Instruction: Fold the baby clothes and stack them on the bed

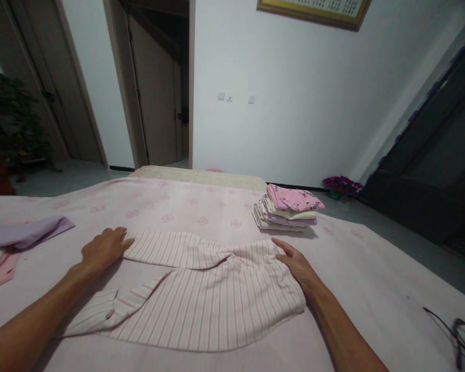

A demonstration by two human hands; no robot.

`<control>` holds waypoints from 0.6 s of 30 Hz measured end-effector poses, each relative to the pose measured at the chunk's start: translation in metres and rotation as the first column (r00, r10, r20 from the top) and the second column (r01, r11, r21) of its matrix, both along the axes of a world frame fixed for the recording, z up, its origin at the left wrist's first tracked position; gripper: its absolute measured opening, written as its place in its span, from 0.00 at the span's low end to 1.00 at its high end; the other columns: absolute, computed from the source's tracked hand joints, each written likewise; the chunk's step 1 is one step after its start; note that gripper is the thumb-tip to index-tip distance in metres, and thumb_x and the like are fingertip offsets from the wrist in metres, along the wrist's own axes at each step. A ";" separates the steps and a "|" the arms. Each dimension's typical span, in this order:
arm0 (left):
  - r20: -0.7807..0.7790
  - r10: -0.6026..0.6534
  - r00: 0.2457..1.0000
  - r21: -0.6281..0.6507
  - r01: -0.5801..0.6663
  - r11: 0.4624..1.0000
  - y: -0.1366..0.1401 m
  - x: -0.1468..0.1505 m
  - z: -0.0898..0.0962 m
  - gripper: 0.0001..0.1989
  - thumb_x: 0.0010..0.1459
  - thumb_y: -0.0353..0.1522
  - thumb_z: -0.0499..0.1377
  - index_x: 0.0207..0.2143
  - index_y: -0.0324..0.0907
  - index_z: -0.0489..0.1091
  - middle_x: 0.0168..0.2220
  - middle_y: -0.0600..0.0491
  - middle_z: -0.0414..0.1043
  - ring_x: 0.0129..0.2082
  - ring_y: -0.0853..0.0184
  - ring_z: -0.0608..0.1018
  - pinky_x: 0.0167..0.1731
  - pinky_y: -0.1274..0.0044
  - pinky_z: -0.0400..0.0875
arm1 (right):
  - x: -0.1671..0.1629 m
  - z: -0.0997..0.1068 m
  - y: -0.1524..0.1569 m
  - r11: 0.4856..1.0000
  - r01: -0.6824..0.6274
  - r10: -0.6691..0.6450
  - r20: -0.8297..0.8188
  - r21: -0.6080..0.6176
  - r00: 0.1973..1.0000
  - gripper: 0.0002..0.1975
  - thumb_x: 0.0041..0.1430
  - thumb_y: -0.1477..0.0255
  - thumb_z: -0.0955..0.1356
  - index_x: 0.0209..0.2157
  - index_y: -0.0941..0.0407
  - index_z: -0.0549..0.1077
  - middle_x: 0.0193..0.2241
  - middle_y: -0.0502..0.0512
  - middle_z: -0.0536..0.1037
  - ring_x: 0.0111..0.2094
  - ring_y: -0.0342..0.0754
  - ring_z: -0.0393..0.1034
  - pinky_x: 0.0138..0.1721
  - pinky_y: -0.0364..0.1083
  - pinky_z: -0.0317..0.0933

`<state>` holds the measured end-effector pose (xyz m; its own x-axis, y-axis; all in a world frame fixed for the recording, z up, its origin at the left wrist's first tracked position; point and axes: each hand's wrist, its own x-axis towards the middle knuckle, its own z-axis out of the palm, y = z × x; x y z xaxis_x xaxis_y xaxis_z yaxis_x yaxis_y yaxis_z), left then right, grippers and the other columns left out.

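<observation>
Striped trousers (220, 299), white with thin pink lines, lie spread on the bed in front of me. Their gathered waist is on the right and the two legs point left. My left hand (105, 247) pinches the hem end of the far leg. At the far corner of the waist, my right hand (296, 261) grips the cloth between thumb and fingers. The near leg is partly folded and twisted at its end, beneath my left forearm. A crease runs between the far leg and the body of the trousers.
A stack of folded clothes (289, 209) stands beyond my right hand, a pink piece on top. Purple cloth (27, 232) and other loose clothes lie at the left. Black-framed glasses (459, 336) rest near the right edge on the pink flowered bedsheet (372, 289).
</observation>
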<state>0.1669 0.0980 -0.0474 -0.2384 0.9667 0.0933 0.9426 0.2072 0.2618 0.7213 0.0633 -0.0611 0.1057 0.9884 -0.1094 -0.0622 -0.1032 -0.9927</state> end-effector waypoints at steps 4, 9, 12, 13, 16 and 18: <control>0.053 0.020 0.998 0.157 -0.028 0.987 0.012 -0.007 0.006 0.19 0.62 0.42 0.49 0.46 0.43 0.72 0.43 0.45 0.75 0.37 0.58 0.76 0.31 0.72 0.62 | 0.001 0.010 -0.003 0.990 0.100 -0.085 -0.139 0.099 0.987 0.40 0.42 0.70 0.75 0.60 0.53 0.66 0.43 0.55 0.81 0.36 0.52 0.77 0.37 0.48 0.70; 0.082 -0.016 0.996 0.239 -0.004 0.971 0.018 -0.008 0.013 0.22 0.65 0.43 0.45 0.48 0.40 0.71 0.44 0.44 0.74 0.41 0.58 0.75 0.36 0.72 0.64 | 0.010 -0.001 0.007 0.974 0.193 -0.197 0.025 0.119 0.980 0.38 0.39 0.74 0.72 0.57 0.53 0.70 0.49 0.55 0.79 0.44 0.55 0.75 0.43 0.48 0.69; 0.133 -0.082 0.988 0.152 0.061 0.987 0.014 0.002 0.013 0.23 0.63 0.46 0.47 0.45 0.39 0.73 0.43 0.44 0.75 0.41 0.57 0.76 0.36 0.72 0.65 | 0.015 -0.012 0.011 0.962 0.268 -0.274 0.146 0.060 0.951 0.36 0.40 0.75 0.72 0.56 0.53 0.70 0.54 0.58 0.75 0.52 0.55 0.71 0.49 0.48 0.67; 0.141 -0.107 0.984 0.160 0.084 0.984 0.010 0.006 0.014 0.23 0.62 0.47 0.48 0.43 0.40 0.74 0.42 0.45 0.75 0.40 0.57 0.76 0.36 0.72 0.66 | 0.016 -0.013 0.010 0.957 0.289 -0.291 0.142 0.037 0.946 0.36 0.43 0.73 0.72 0.58 0.52 0.68 0.55 0.59 0.74 0.53 0.55 0.71 0.49 0.48 0.67; 0.267 -0.292 0.918 0.106 0.273 0.956 -0.009 0.017 0.019 0.23 0.59 0.50 0.51 0.38 0.42 0.73 0.36 0.49 0.76 0.37 0.60 0.77 0.36 0.75 0.68 | 0.018 -0.010 0.002 0.962 0.269 -0.265 0.081 -0.041 0.961 0.33 0.49 0.64 0.73 0.57 0.53 0.68 0.52 0.62 0.76 0.47 0.56 0.75 0.43 0.49 0.69; 0.407 -0.411 0.816 -0.016 0.456 0.890 -0.027 0.019 0.023 0.21 0.57 0.50 0.54 0.36 0.43 0.73 0.35 0.51 0.76 0.35 0.61 0.77 0.37 0.75 0.70 | 0.019 -0.005 -0.005 0.982 0.178 -0.175 0.043 -0.062 0.984 0.28 0.51 0.60 0.73 0.53 0.55 0.71 0.46 0.62 0.79 0.42 0.57 0.77 0.39 0.50 0.70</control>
<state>0.1858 0.0710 -0.0239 0.2128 0.9767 -0.0274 0.7703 -0.1505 0.6196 0.7399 0.0583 -0.0664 0.2831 0.9446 -0.1659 -0.0483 -0.1587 -0.9861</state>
